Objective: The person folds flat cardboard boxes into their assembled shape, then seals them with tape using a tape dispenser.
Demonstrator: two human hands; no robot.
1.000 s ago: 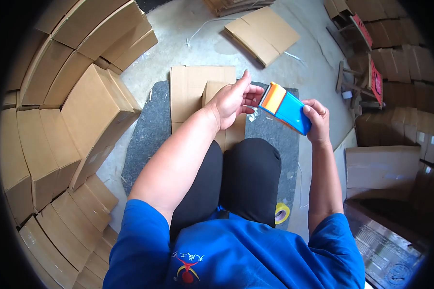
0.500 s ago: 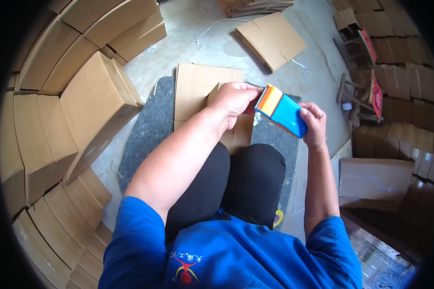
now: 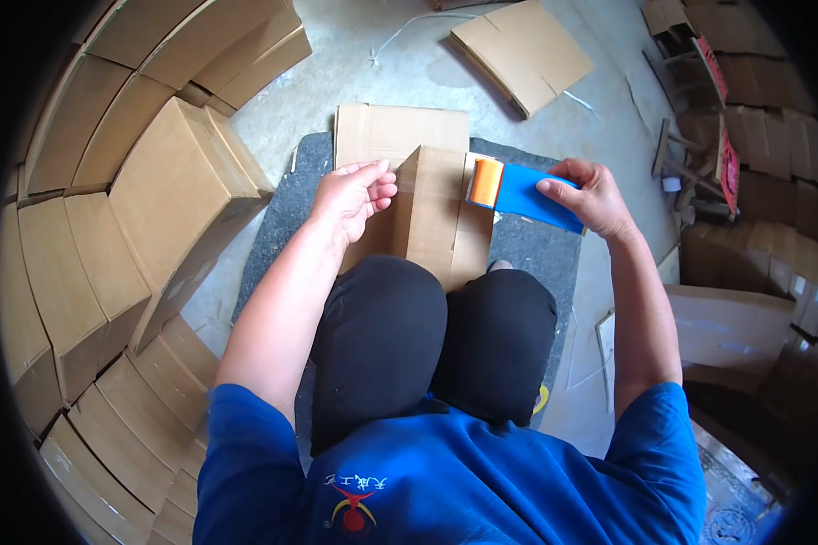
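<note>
My right hand grips the blue body of a tape dispenser. Its orange end rests at or just over the right side of a cardboard box standing between my knees and the flat cardboard behind. Left of that box, my left hand is closed in a pinch. A faint, see-through strip of packing tape appears to run from its fingertips onto the box. Exactly where the tape sticks is hard to see.
Flat cardboard lies on the dark mat behind the box. Stacked cartons line the left side, and more cartons fill the right. A flattened carton bundle lies on the floor ahead. A yellow roll sits by my right thigh.
My hands have drawn apart: the left moved left, the right moved right with the tape dispenser. The dispenser turned nearly level, its orange end now at the box, which is more exposed.
</note>
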